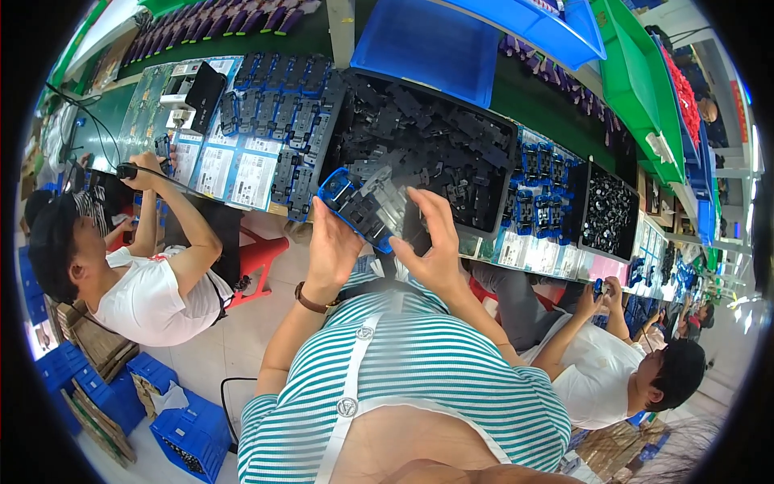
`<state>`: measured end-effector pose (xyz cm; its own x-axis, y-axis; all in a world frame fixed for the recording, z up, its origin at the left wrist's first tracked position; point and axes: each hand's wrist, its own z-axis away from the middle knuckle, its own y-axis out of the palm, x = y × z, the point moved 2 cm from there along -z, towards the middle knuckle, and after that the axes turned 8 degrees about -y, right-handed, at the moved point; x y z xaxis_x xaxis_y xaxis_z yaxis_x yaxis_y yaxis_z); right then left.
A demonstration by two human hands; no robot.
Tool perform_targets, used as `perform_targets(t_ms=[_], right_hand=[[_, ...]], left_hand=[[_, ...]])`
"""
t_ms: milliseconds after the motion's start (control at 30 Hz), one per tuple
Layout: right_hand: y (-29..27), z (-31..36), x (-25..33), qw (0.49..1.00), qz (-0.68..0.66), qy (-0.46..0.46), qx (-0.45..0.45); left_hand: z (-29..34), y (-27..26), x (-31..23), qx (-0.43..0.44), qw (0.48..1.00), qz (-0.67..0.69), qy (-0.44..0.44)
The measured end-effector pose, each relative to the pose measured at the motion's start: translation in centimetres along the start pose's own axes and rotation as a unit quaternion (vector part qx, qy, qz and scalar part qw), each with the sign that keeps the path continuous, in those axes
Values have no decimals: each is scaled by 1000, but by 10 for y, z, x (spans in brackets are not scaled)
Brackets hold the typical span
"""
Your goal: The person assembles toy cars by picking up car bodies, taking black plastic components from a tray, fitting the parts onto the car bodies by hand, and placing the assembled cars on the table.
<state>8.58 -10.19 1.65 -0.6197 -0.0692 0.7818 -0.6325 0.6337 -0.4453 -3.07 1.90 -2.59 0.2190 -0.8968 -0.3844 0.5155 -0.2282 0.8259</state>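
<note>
In front of my chest, above the table's near edge, my left hand (334, 250) is closed around a blue-and-black plastic housing (355, 206), held tilted. Black molded parts sit inside its blue shell, and its right side is smeared by motion. Close by on the right, my right hand (435, 246) has its thumb and fingers apart. Its thumb tip is at the housing's lower right edge; whether it touches is unclear. Just beyond both hands stands a large black tray (506, 173) heaped with loose black plastic parts (411, 133).
Rows of blue-and-black housings (278, 109) line the table left of the tray, with more housings (542, 189) to its right. A smaller black bin (609, 211) holds small parts. Blue bins (427, 40) and a green bin (641, 89) rise behind. Co-workers (153, 282) (613, 367) sit on both sides.
</note>
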Motion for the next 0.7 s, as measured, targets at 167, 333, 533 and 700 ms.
perform_targets(t_ms=[167,333,533,700], right_hand=[[9,-9,10,999,11,-31,12],[23,-9,10,998,24,-38,34],[29,-8,6,998,51,-18,45],[32,-6,4,997,46,5,57]], left_hand=[[4,8,-1,-6,1000,-9,8],[2,0,3,30,999,-6,25],[1,-2,12,-8,998,-36,47],[-2,5,12,-42,991,-103,72]])
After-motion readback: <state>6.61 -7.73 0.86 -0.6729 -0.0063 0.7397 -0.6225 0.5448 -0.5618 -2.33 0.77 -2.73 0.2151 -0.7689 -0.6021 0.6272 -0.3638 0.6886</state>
